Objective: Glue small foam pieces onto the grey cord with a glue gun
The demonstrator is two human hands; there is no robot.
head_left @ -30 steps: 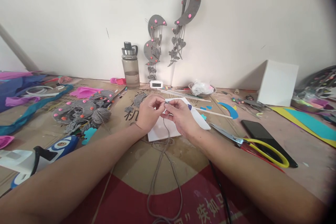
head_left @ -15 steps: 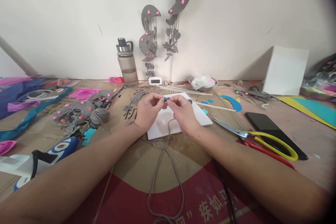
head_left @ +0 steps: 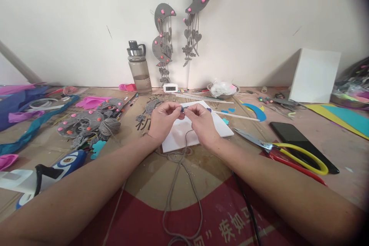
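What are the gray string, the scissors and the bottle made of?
Gray string: probably yarn; it's matte and loops softly.
Scissors: shiny blades, so likely metal; smooth colored handles, maybe plastic.
Bottle: smooth, tinted plastic or glass; liquid shows through.

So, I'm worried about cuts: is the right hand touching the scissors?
Apart: the head view shows part of the white board between the right hand and the scissors.

From my head, this single view looks forward and down along my forearms [head_left: 95, 184], past my left grip [head_left: 163, 121] and right grip [head_left: 203, 123] near its middle, across the counter [head_left: 346, 152] to the wall [head_left: 248, 34].
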